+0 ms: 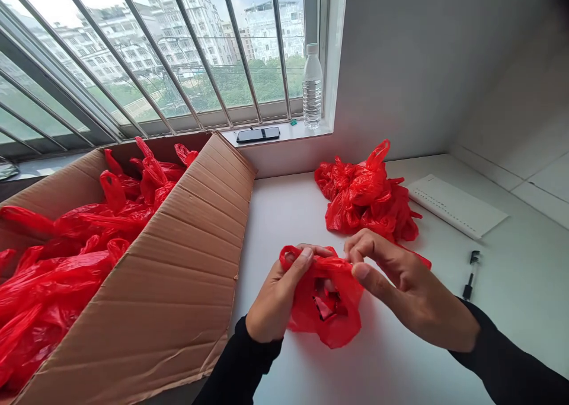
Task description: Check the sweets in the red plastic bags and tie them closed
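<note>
A red plastic bag (344,319) hangs between my two hands above the white table, its mouth partly spread. Small dark and reddish pieces show inside, too unclear to name. My left hand (282,292) is closed on the bag's left rim and handle, thumb on top. At the right edge of the bag, my right hand (400,280) pinches the plastic between thumb and fingers. Just beyond lies a heap of red plastic bags (360,191), crumpled together.
A cardboard box (178,274) full of red bags stands at left. On the sill are a phone (258,134) and a plastic bottle (312,91). A white booklet (457,206) and a pen (471,274) lie on the table (284,215) at right. Bars cross the window.
</note>
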Tool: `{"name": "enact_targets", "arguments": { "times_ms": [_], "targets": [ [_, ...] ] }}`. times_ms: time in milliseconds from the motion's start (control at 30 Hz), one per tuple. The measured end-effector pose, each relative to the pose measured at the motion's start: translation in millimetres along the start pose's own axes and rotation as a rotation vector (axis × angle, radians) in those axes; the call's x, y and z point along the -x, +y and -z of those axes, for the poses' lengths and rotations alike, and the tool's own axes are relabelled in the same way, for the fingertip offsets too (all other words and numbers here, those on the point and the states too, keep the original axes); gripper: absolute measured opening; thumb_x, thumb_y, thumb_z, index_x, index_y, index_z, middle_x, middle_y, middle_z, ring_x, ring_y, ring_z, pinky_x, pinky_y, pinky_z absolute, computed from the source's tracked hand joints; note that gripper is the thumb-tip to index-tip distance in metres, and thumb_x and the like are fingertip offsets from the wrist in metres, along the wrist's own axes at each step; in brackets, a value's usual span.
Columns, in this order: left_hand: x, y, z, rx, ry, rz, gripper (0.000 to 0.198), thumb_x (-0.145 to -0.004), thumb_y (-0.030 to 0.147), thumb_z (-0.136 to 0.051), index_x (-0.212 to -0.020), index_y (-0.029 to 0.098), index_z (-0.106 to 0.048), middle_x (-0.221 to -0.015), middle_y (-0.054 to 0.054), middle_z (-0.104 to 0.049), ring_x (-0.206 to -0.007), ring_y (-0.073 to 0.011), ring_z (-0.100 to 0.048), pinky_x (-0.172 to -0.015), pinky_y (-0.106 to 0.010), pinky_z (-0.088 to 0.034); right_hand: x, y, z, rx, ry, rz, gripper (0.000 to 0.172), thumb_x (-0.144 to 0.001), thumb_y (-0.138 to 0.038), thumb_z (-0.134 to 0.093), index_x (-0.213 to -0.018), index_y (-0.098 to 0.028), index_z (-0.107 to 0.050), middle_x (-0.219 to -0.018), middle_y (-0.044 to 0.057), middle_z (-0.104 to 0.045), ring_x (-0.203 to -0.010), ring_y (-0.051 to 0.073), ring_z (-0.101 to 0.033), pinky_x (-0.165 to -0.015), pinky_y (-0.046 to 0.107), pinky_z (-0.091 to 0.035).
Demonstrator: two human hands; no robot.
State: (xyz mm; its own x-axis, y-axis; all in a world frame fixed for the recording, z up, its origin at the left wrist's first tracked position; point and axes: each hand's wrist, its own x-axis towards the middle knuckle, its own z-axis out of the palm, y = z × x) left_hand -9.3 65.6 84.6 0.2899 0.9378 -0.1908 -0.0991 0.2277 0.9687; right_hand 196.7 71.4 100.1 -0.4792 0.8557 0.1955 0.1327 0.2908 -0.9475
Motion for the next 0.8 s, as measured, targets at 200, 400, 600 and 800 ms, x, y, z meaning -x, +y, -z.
{"name": "enact_targets", "arguments": {
  "times_ms": [200,400,600,800],
  "targets": [
    [13.7,9.7,0.5,-0.251,-0.059,-0.085,0.018,-0.093,0.031,-0.061,-0.083,0.015,-0.063,-0.077,-0.003,-0.066,-0.066,-0.0133,-0.061,-0.064,-0.025,-0.049,0.3,9.8,-3.6,0.132,-0.094,0.082,0.022,-0.099,-0.036,-0.055,-0.121,-0.030,-0.054,-0.132,0.004,-0.055,-0.133,0.021,-0.045,-0.109,0.038,-0.039],
    [18.2,-14.4,-2.4,-0.679,0.132,-0.463,0.038,-0.072,-0.006,-0.054,-0.098,0.020,-0.067,-0.091,-0.003,-0.067,-0.076,-0.0154,-0.060,-0.066,-0.026,-0.045,-12.9,23.5,-9.3,0.125,-0.125,-0.094,0.032,-0.105,-0.044,-0.039,-0.118,-0.023,-0.060,-0.096,0.002,-0.068,-0.084,0.016,-0.063,-0.077,0.031,-0.050],
    [14.5,-43.7,0.9,-0.918,0.264,-0.792,0.043,-0.088,-0.001,-0.050,-0.119,0.023,-0.066,-0.106,-0.010,-0.068,-0.090,-0.0190,-0.068,-0.072,-0.028,-0.052,-18.1,33.1,-10.1,0.059,-0.278,-0.113,0.030,-0.104,-0.038,-0.044,-0.122,-0.022,-0.060,-0.091,0.001,-0.070,-0.079,0.016,-0.064,-0.071,0.031,-0.051],
    [18.6,-49.2,3.5,-1.052,0.344,-0.799,0.049,-0.099,0.010,-0.045,-0.145,0.025,-0.052,-0.103,-0.010,-0.068,-0.089,-0.0183,-0.067,-0.075,-0.029,-0.056,-10.8,30.5,-13.7,0.256,-0.045,-0.127,0.023,-0.104,-0.043,-0.044,-0.102,-0.025,-0.058,-0.104,0.001,-0.067,-0.098,0.018,-0.065,-0.073,0.030,-0.052]
  ]
}}
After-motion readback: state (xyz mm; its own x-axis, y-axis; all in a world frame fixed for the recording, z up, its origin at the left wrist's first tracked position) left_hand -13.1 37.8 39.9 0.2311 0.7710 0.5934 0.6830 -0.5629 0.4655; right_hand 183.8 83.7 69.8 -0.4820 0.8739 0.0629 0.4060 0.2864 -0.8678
